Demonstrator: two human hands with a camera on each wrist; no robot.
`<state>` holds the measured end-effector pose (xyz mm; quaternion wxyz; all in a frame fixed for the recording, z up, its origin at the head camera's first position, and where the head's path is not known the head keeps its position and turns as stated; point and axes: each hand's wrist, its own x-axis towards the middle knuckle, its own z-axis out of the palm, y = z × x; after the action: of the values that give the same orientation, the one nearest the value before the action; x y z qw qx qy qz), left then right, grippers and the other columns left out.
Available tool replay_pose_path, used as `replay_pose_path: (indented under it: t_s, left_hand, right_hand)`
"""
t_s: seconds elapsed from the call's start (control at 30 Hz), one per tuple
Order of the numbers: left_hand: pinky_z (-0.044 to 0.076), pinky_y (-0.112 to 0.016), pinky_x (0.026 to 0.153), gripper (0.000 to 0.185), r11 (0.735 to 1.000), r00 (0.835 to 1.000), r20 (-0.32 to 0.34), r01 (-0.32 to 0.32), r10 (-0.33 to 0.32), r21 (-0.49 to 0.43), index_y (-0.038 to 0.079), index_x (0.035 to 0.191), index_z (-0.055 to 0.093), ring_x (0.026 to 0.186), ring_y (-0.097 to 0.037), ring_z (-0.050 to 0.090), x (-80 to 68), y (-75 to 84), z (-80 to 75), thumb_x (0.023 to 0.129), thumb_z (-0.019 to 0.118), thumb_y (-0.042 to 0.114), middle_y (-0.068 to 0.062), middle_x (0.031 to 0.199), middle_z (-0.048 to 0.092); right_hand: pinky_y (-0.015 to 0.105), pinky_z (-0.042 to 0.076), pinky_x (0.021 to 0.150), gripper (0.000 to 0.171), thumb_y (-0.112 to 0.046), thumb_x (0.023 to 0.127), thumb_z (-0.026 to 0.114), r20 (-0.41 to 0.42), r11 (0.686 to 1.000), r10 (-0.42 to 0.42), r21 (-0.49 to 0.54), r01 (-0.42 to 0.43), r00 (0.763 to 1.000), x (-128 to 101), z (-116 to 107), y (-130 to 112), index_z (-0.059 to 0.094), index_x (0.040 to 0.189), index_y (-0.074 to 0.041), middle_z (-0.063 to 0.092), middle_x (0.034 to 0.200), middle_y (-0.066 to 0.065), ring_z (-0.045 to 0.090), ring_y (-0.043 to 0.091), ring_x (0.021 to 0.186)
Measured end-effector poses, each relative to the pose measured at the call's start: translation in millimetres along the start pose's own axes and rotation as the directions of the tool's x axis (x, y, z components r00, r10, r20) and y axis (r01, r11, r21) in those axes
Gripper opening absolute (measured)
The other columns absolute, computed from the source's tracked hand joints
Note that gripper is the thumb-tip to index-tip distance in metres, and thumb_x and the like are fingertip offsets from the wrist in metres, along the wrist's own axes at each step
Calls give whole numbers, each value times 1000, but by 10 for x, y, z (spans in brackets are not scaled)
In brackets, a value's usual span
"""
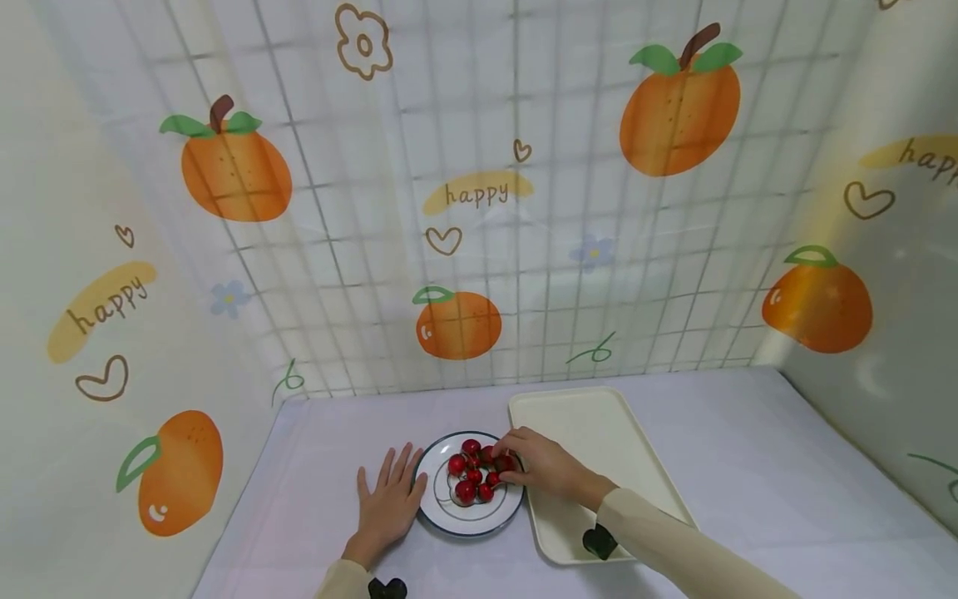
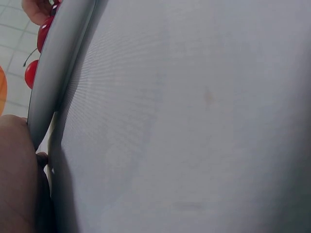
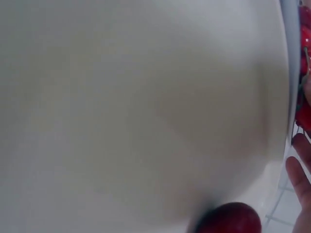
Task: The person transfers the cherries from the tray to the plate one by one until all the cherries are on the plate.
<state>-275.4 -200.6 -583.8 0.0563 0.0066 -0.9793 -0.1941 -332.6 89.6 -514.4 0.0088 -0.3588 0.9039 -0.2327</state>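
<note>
I see my left hand [image 1: 389, 502] lying flat with straight fingers on the desk [image 1: 748, 466] against the plate [image 1: 449, 513], while my right hand [image 1: 542, 464] seems to pinch a cherry [image 1: 504, 463] on it, beside the tray [image 1: 599, 433].

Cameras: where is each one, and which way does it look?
Head: on the person's head, looking forward and down at the plate of cherries, the tray, the left hand and the right hand.
Left wrist: low by the table, looking along it at the plate's rim; a bit of hand shows.
Right wrist: close over the tray, blurred; fingertips show.
Shared: both wrist views catch the cherries at their edges.
</note>
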Motion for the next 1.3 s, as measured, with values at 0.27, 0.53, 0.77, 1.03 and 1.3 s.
replay_pose_path:
  t_s: [0.27, 0.53, 0.77, 1.03, 1.3]
  left_hand:
    - [-6, -71, 125, 59, 1000, 1000, 0, 5, -5, 1, 27, 160, 36, 163, -28, 16, -1, 15, -10, 108, 34, 55, 4, 172, 28]
    - [-5, -71, 125, 60, 1000, 1000, 0, 13, -13, 18, 27, 161, 36, 163, -29, 15, 7, 22, 4, 108, 33, 56, 4, 172, 27]
    - [-6, -72, 125, 60, 1000, 1000, 1, 9, -9, 3, 25, 160, 37, 163, -31, 15, -7, 36, -7, 108, 35, 54, 2, 172, 28]
    - [-6, -72, 124, 60, 1000, 1000, 17, 16, -16, 4, 24, 160, 37, 163, -30, 16, -17, 37, -4, 108, 34, 54, 2, 172, 28]
    - [-6, -72, 125, 60, 999, 999, 19, 30, -30, 23, 24, 160, 37, 163, -29, 16, -11, 51, -7, 108, 33, 55, 2, 172, 29]
  right_hand:
    - [41, 57, 100, 29, -32, 95, 74, -30, 1000, -2, -4, 2, 1000, -72, -71, -11, 70, 120, -20, 69, 118, -5, 60, 14, 110]
    - [25, 53, 79, 13, -25, 101, 67, -80, 991, -130, 9, 131, 988, -252, -252, 173, 71, 110, -16, 68, 103, -4, 62, 17, 93]
    - [22, 49, 74, 15, -29, 100, 67, 9, 995, -83, 60, 83, 996, -409, -420, 347, 70, 109, -17, 64, 99, -8, 59, 14, 88]
    - [23, 47, 74, 33, -41, 98, 69, 41, 988, -45, 153, 38, 998, -584, -459, 480, 68, 116, -13, 65, 99, -2, 57, 11, 88]
    - [14, 42, 63, 43, -41, 88, 81, 64, 976, -119, 189, 105, 991, -647, -399, 619, 66, 118, -13, 64, 103, 4, 46, -4, 68]
